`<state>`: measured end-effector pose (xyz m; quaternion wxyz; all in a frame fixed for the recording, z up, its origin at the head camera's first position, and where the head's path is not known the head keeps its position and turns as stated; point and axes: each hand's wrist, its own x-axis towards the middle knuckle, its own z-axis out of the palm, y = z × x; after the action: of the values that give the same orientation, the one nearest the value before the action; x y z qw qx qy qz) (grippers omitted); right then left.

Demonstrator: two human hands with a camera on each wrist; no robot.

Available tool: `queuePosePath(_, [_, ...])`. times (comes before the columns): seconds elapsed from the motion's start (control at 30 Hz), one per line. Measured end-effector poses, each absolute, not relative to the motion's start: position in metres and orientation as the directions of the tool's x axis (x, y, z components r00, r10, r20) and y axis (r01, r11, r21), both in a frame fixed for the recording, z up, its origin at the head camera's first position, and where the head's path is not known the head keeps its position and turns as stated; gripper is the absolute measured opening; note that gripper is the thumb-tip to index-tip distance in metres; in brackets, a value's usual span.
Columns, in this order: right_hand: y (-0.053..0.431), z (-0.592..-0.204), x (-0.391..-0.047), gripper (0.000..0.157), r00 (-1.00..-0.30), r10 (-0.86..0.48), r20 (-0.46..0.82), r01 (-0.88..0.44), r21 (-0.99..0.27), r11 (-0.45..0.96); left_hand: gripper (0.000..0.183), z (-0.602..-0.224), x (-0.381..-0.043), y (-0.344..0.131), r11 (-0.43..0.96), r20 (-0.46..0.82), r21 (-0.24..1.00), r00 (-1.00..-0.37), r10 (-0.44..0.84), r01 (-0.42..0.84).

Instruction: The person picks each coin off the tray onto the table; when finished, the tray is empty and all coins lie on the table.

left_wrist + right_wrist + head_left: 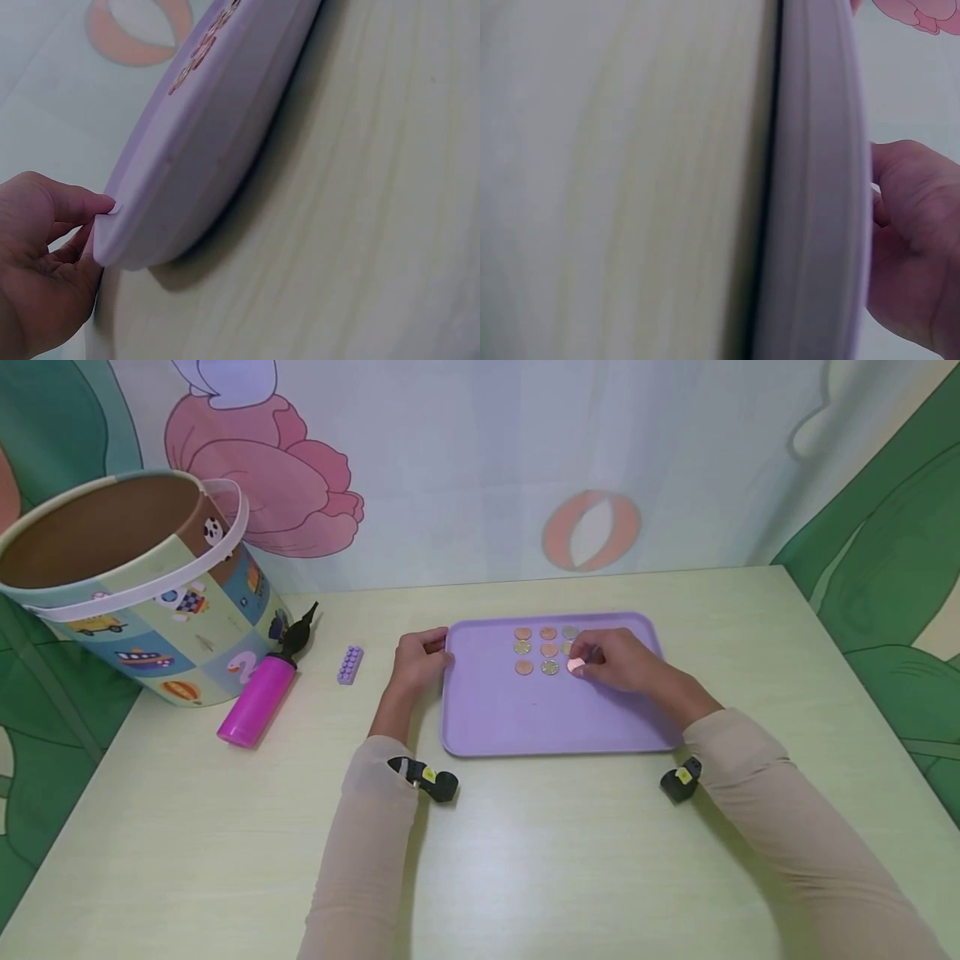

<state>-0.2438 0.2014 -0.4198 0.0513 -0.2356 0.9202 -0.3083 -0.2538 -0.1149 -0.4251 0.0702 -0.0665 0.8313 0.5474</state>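
A purple tray (487,718) lies on the table with several coins (549,649) set out in rows on its upper middle, some coppery, others gold or silvery. My left hand (420,662) grips the tray's left rim; in the left wrist view, the thumb of that hand (49,262) is over the edge. My right hand (618,662) pinches a copper-coloured coin (575,665) at the right end of the nearest row. Its fingers partly cover a neighbouring coin. In the right wrist view the tray wall (817,187) hides the fingertips of the right hand (919,240).
Left of the tray lies a small purple toy brick (349,665). Farther left, a magenta bottle with a black nozzle (258,702) leans against a large patterned bucket (187,635) with a white handle. A printed curtain (450,468) hangs behind the table (540,860).
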Motion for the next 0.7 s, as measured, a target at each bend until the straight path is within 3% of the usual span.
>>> queuePosePath(0.7, [0.2083,-0.4167,-0.2419,0.027,-0.860,-0.511,-0.002,-0.405,-0.605,0.685,0.054,-0.4264,-0.2539,-0.1150,0.385,-0.174,0.907,-0.984,-0.031,-0.172])
